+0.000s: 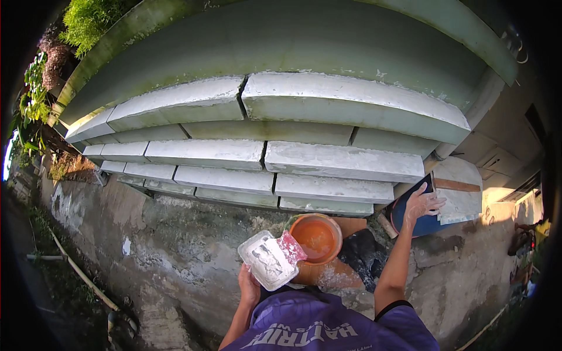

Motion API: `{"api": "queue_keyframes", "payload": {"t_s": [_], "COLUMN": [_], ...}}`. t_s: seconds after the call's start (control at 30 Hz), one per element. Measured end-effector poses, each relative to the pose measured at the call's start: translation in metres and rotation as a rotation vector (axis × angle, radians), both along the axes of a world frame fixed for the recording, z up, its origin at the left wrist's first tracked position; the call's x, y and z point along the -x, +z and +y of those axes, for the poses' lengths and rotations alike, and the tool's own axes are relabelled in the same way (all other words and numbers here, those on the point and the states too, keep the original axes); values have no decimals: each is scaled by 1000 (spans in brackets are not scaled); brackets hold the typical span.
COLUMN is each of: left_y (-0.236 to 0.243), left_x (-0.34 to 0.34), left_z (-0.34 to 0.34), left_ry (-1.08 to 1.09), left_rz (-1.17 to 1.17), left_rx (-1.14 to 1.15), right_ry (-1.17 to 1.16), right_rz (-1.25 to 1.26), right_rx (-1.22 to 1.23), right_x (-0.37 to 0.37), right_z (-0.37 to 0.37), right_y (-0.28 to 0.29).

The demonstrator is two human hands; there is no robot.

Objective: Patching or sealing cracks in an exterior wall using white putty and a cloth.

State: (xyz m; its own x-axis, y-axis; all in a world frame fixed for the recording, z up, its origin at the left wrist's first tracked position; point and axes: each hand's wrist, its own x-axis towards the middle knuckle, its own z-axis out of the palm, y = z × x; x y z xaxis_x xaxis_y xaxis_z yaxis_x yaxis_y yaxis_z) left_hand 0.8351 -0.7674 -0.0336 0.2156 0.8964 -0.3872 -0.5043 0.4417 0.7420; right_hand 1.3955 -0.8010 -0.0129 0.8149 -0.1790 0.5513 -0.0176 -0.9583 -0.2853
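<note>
My left hand (249, 283) grips a white rectangular plastic tub (248, 245) by its near left side. White paste (269, 260) is smeared inside it. A red flat piece (292, 247), streaked with white and looking like a plastic scraper, lies over the tub's right edge. Just right of the tub stands a round orange bucket (316, 225) that seems to contain liquid. My right hand (424, 205), dusted white, is stretched out with fingers spread and nothing in it. It is over a dark blue container or panel (401, 213) at the right.
Ahead, a greenish wall has several stepped ledges (342, 156) coated white on top. Under the bucket is brown cardboard (336, 275), beside a dark cloth (364, 255). A pale board (459, 190) lies past my right hand. Pipes (82, 278) and plants line the left.
</note>
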Motion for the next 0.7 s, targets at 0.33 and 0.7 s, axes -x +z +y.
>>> {"api": "queue_keyframes", "payload": {"t_s": [0.33,0.7], "left_y": [6,-3], "left_x": [33,45], "left_z": [44,67], "left_ry": [-92,-102], "left_rz": [53,68], "left_rx": [-35,-101], "right_ry": [1648,1482], "right_rz": [26,-13], "right_rx": [-265,99], "right_x": [264,253], "right_z": [225,229], "right_y": [40,13]}}
